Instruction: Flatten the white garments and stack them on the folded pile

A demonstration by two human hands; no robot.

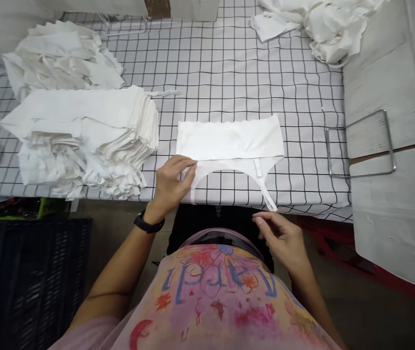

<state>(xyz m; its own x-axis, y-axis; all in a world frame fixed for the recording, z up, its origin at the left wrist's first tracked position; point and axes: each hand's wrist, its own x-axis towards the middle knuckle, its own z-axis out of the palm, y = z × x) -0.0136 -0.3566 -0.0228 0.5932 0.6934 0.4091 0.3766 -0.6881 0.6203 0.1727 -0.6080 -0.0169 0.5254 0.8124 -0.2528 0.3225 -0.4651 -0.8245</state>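
A folded white bralette (229, 138) lies flat on the checked cloth near the front edge of the table. It has a scalloped back edge, and its straps point toward me. My left hand (173, 184), with a black band on the wrist, pinches thumb and finger at the garment's left side, by the left strap. Close to the end of the right strap (266, 192) is my right hand (282, 238), its fingers loosely bent and a small gap between thumb and forefinger. I see nothing held in it.
At left, a neat stack of folded white garments (83, 109) stands before a looser white heap (65, 56). More white garments (335, 29) lie at the back right. A wire frame (360, 172) leans by a large carton (393, 204). Dark crates (28, 282) are below left.
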